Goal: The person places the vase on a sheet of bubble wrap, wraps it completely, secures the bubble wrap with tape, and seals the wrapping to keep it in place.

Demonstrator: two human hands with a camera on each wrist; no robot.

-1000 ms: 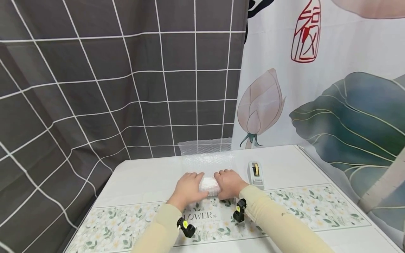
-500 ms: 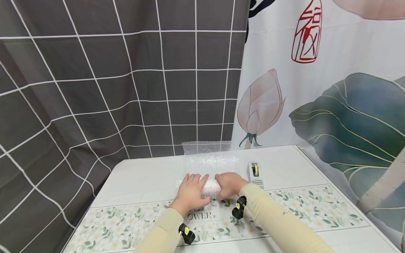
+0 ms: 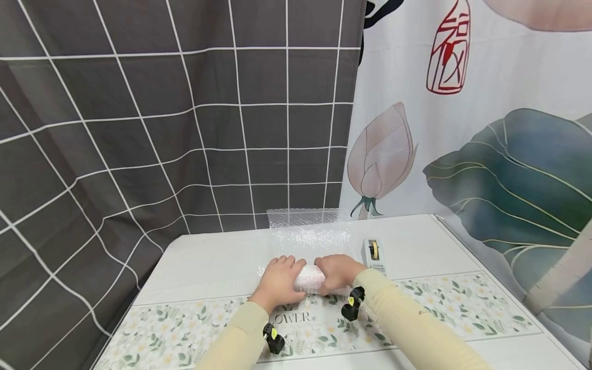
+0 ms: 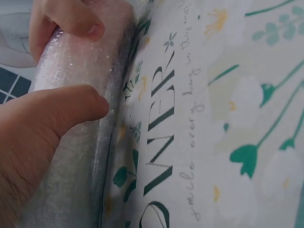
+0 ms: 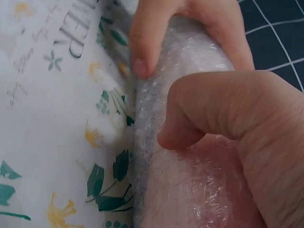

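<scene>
A roll of bubble wrap lies across the table between my two hands, its loose sheet spread out behind it. My left hand grips the roll's left part, its thumb on the near side and its fingers over the top. On the right part, my right hand holds the roll with a bent thumb. Both wrist views show the thumbs pressing into the clear wrap. Something pinkish shows through the wrap in the right wrist view; what it is I cannot tell.
A white tape dispenser with yellowish tape stands right of my right hand. A floral printed strip with lettering runs across the white table. Dark grid-patterned cloth and a lotus-printed curtain hang behind.
My left hand has shifted slightly right, its fingers reaching further over the roll. The sheet behind has slid a little to the right. My right hand stays nearly in place.
</scene>
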